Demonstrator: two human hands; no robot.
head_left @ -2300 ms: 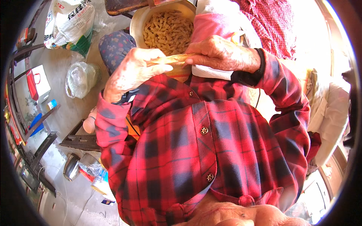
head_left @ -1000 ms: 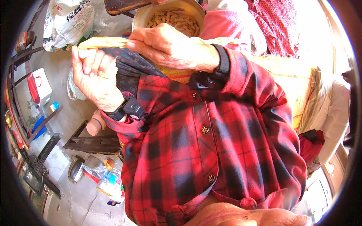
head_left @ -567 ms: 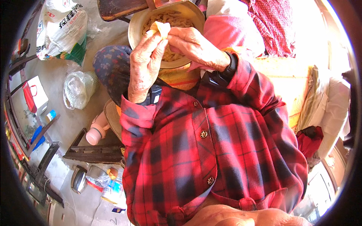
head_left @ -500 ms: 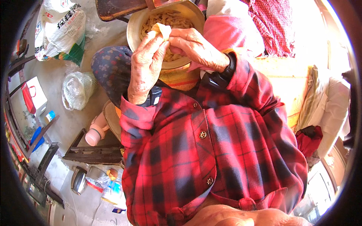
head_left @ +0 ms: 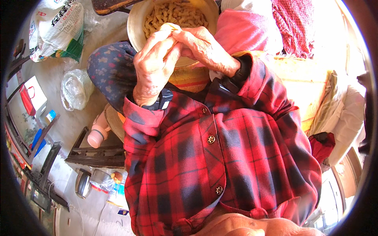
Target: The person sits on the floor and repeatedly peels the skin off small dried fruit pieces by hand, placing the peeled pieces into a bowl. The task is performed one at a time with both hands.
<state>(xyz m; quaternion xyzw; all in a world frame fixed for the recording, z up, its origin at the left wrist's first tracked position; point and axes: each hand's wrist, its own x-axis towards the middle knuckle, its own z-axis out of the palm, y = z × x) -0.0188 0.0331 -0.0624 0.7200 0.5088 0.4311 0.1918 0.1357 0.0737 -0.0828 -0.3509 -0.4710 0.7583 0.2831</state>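
Observation:
A pale yellow, folded strip (head_left: 170,27) of what looks like food is pinched between my two hands. My left hand (head_left: 154,65) grips it from the left, its fingers closed and pointing away from me. From the right, my right hand (head_left: 206,48) meets it with thumb and forefinger pressed together. Just below both hands stands a wide, pale metal basin (head_left: 134,30), partly covered by them. Many yellowish-brown, twisted pieces (head_left: 175,15) lie heaped inside it; their exact kind is hard to make out.
A dark wooden stool edge (head_left: 112,5) borders the basin. On the floor at left are a white-and-green woven sack (head_left: 59,29), a clear plastic bag (head_left: 75,89) and a pink bottle (head_left: 97,135). Pink cloth (head_left: 248,31) lies to the right.
My fingers have closed further over the yellow strip, so less of it shows. The whole view has shifted slightly, showing more of the basin's contents.

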